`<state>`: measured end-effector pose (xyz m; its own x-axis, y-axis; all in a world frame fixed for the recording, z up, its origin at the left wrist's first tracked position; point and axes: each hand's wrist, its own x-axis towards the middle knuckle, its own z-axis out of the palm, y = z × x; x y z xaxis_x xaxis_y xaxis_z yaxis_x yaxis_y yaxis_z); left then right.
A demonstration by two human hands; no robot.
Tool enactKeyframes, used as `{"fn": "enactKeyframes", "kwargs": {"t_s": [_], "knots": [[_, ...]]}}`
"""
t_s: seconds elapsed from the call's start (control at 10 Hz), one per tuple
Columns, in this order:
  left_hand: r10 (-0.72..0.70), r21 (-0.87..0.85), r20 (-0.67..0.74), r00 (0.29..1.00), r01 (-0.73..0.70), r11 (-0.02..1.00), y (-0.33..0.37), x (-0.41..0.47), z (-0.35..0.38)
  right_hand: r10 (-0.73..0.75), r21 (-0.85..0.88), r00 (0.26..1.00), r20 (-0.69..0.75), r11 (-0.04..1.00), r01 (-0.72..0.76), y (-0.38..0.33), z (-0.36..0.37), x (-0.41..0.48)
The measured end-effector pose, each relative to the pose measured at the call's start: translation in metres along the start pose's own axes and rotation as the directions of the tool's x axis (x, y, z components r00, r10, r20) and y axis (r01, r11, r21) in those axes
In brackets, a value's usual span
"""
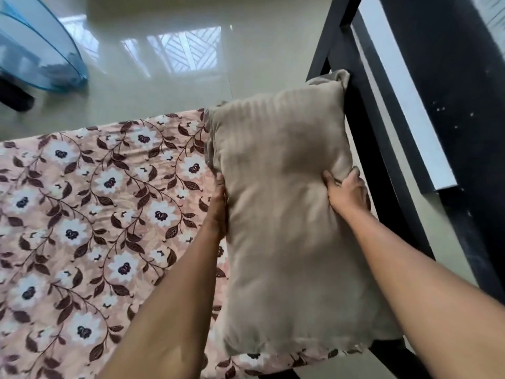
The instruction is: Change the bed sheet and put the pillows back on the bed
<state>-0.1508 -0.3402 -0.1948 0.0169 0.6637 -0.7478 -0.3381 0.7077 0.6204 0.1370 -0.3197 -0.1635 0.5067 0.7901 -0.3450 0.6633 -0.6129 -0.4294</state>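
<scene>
We hold a beige, faintly striped fabric pillow between both hands at the head end of the bed. Our left hand is pressed flat against the pillow's left edge, its fingers mostly hidden behind the fabric, so we cannot tell how far they curl. Our right hand is closed on the pillow's right edge, with the fingertips dug into the cloth and bunching it. The pillow lies lengthwise over the right part of a pink bed sheet printed with white flowers and dark brown leaves, which is spread flat over the mattress. The pillow's far corner touches the black metal bed frame that runs along the right side, and its near edge reaches almost to the near edge of the sheet.

Beyond the bed is a glossy cream tiled floor, bright with the reflection of a window grille. At the upper left stands a translucent blue plastic tub, blurred at the edge of the view; something dark lies inside it near the rim, but we cannot make out what.
</scene>
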Motion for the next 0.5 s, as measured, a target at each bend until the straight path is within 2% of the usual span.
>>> {"fn": "enactKeyframes", "kwargs": {"t_s": [0.1,0.2,0.3,0.4,0.5], "knots": [[-0.003,0.195,-0.070,0.998,0.017,0.981,-0.053,-0.027,-0.011,0.043,-0.067,0.999,0.000,0.997,-0.043,-0.014,-0.004,-0.015],[-0.067,0.508,-0.063,0.996,0.090,0.857,-0.111,-0.065,-0.026,0.049,-0.114,0.997,0.064,0.993,-0.042,-0.013,-0.009,-0.048],[-0.187,0.653,-0.031,0.982,0.162,0.740,-0.141,-0.089,-0.048,0.011,-0.105,0.989,0.145,0.994,0.004,0.000,-0.011,-0.090],[-0.150,0.836,-0.035,0.988,0.111,0.537,-0.087,-0.136,-0.045,0.017,-0.120,0.980,0.201,0.993,0.008,0.017,-0.019,-0.139],[0.004,0.939,-0.014,1.000,0.012,0.345,-0.042,-0.178,-0.049,0.030,-0.107,0.971,0.236,0.994,-0.004,0.023,-0.027,-0.189]]}}
